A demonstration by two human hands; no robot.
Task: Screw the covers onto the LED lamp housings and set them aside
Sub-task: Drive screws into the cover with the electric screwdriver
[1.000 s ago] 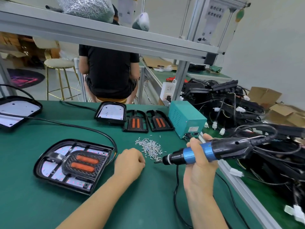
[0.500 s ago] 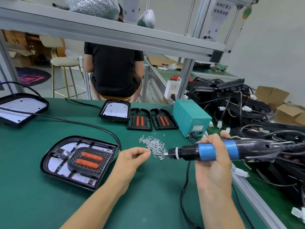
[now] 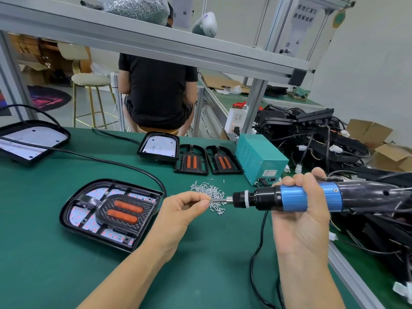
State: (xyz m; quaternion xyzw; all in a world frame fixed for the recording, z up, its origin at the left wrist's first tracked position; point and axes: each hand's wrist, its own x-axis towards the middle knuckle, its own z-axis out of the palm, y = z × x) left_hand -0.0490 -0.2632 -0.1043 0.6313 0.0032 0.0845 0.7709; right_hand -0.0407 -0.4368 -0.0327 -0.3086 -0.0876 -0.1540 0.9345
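A blue electric screwdriver (image 3: 312, 198) is gripped level by the right hand (image 3: 301, 219); a screw (image 3: 211, 199) is pinched at its bit by the left hand (image 3: 180, 210). The covered lamp housing (image 3: 111, 214) lies left, nearer that hand. The hanging sign (image 3: 304, 14) cannot be read.

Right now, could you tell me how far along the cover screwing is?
Early. Done: a cover sits in the nearest housing. In hand: the left hand pinches a screw at the tip of the driver held by the right hand. Left: driving screws, two spare covers, an open housing.
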